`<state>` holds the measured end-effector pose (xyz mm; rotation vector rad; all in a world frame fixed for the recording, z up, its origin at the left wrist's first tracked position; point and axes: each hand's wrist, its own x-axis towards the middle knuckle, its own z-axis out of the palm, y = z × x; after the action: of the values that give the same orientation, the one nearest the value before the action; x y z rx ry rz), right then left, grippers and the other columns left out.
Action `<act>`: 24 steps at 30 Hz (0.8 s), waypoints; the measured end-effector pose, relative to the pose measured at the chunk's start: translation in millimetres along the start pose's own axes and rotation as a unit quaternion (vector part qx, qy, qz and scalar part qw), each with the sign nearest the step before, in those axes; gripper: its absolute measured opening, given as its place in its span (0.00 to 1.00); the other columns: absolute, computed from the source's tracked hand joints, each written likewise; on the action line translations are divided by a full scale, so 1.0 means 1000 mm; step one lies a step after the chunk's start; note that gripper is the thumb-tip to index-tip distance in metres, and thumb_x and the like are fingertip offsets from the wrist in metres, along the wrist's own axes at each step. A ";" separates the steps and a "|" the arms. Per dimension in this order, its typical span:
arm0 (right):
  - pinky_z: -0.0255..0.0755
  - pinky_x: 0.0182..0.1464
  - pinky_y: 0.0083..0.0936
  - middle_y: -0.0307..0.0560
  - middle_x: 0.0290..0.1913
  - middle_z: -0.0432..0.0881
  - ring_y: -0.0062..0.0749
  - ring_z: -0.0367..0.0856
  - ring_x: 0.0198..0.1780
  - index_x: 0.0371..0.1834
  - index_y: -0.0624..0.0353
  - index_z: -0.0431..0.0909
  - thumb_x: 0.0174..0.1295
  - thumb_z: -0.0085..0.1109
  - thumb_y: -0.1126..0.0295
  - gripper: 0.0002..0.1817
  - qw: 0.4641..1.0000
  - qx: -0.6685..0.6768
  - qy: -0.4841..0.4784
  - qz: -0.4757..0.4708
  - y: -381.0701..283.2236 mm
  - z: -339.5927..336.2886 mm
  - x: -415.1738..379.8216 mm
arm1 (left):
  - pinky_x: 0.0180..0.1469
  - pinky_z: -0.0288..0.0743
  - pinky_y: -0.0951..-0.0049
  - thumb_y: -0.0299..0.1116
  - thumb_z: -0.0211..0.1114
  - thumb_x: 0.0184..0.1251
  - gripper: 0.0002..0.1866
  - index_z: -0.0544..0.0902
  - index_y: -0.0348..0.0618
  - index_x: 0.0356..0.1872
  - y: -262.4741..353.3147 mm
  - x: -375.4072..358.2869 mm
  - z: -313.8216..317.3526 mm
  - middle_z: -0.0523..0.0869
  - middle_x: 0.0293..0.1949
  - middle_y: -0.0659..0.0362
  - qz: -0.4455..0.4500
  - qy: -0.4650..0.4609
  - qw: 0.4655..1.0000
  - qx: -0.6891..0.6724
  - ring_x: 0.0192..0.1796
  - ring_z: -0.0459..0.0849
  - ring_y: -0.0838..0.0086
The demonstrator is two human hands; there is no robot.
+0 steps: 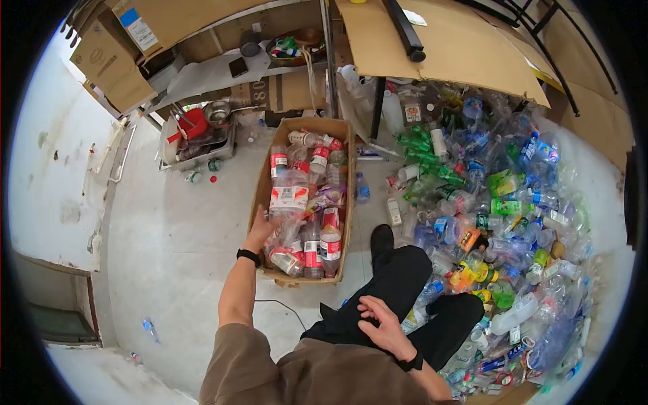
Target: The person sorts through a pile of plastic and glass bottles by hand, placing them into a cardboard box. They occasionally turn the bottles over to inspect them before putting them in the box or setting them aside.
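My left hand (pixel 260 231) is at the left wall of an open cardboard box (pixel 345 202), its fingers partly hidden against a large clear plastic bottle (pixel 289 197) with a white and red label. That bottle lies on top of several others, and the hand appears closed on its lower part. Inside the box are more clear bottles with red labels, among them an upright-looking one (pixel 330 243) near the front right corner. My right hand (pixel 383 327) is over my thigh, fingers apart, holding nothing.
A large heap of mixed plastic bottles (pixel 493 223) covers the floor on the right. Behind stand a cardboard-covered table (pixel 459 47) and a shelf with a phone (pixel 238 67). A tray with a red pot (pixel 194 124) sits back left. A thin cable (pixel 287 306) crosses the floor.
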<state>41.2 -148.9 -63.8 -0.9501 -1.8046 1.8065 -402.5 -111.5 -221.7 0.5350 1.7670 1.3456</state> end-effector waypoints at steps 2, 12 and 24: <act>0.76 0.58 0.27 0.53 0.64 0.73 0.36 0.79 0.57 0.66 0.67 0.70 0.60 0.62 0.78 0.28 0.998 -0.054 -0.006 -0.024 -0.006 -0.001 -0.001 | 0.67 0.69 0.66 0.24 0.63 0.64 0.37 0.56 0.24 0.72 -0.038 0.029 -0.020 0.72 0.68 0.43 0.170 0.070 0.965 0.188 0.68 0.74 0.56; 0.77 0.52 0.40 0.58 0.53 0.80 0.55 0.81 0.50 0.63 0.63 0.72 0.60 0.59 0.72 0.26 0.950 -0.197 -0.154 -0.185 -0.055 0.026 0.096 | 0.69 0.65 0.53 0.36 0.65 0.66 0.40 0.55 0.37 0.75 -0.114 -0.163 -0.033 0.64 0.70 0.45 0.012 0.388 0.921 -0.028 0.69 0.67 0.54; 0.80 0.49 0.44 0.57 0.42 0.88 0.51 0.87 0.47 0.45 0.59 0.85 0.51 0.62 0.70 0.16 0.816 -0.465 -0.342 0.041 0.080 0.131 0.186 | 0.64 0.69 0.45 0.55 0.59 0.66 0.28 0.73 0.56 0.63 -0.117 -0.160 -0.006 0.73 0.64 0.52 -0.220 0.153 0.836 -0.478 0.64 0.72 0.58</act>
<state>-164.9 -114.1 -184.5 -0.6692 -3.3077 1.3151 -299.7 -273.0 -272.7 -0.6341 1.0903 1.7858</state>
